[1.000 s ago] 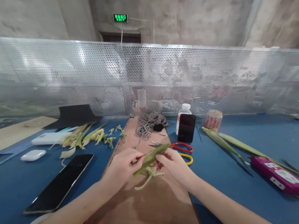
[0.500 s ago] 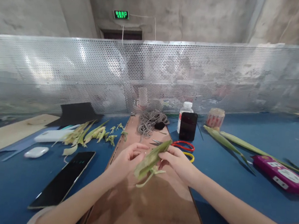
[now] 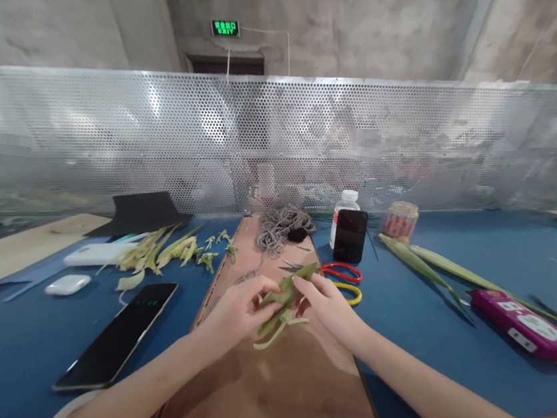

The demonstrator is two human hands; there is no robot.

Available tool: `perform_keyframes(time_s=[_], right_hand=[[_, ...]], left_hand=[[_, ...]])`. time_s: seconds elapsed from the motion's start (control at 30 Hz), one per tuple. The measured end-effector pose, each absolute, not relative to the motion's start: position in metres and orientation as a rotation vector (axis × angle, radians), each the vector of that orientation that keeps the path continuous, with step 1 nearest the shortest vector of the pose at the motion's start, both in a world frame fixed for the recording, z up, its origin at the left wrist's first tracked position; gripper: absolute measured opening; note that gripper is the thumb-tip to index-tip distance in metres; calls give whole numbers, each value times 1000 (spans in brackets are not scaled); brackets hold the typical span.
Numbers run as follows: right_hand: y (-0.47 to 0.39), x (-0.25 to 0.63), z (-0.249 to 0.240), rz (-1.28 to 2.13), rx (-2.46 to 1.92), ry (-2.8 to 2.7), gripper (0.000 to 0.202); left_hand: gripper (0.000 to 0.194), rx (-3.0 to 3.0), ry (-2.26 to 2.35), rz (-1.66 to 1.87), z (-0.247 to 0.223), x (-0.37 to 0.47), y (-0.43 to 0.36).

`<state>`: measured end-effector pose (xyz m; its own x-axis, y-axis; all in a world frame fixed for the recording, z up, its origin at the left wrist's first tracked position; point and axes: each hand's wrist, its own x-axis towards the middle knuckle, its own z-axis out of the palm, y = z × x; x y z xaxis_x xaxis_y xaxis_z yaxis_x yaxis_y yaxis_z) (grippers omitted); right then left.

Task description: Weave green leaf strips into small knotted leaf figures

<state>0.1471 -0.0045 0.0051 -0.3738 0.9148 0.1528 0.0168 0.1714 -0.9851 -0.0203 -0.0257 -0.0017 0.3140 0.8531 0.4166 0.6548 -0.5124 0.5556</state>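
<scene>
Over the brown board (image 3: 257, 394), a folded piece of green leaf (image 3: 287, 296) is held between my two hands. My left hand (image 3: 241, 309) pinches its lower left part with thumb and fingers. The upper right part is gripped by my right hand (image 3: 327, 310), fingers curled on it. Pale thin strips (image 3: 269, 339) hang below the leaf. Just behind it lie scissors with one red handle (image 3: 342, 272) and one yellow handle (image 3: 349, 296); their blades are partly covered by the leaf.
Grey yarn (image 3: 276, 229) lies at the board's far end. A white bottle (image 3: 349, 198), a small black device (image 3: 350, 237) and a jar (image 3: 401, 218) stand behind. Long leaves (image 3: 427, 269) and a purple pouch (image 3: 521, 324) lie right; leaf scraps (image 3: 180, 251) and a phone (image 3: 117, 338) left.
My left hand has moved right and closed on the leaf's lower left part. My right hand has shifted slightly left along the leaf, which is now more covered by fingers.
</scene>
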Motion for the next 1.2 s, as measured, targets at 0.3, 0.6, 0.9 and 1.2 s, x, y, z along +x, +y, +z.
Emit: perform_keyframes(time_s=[0.3,0.6,0.9,1.2], right_hand=[[2,149,1,1314,-947,-1508,12],[2,152,4,1373,-857,-1553,13],[2,153,4,1435,-833,-1543,11],[2,150,5,1224,-916,-1391,14]], left_hand=[[15,2348,1451,1018,-5,-24,-23],[10,2117,1413,1083,2,-21,-27],[25,2128,1428,1040,-8,-26,-20],[24,2116,1522,1069,-2,-23,-24]])
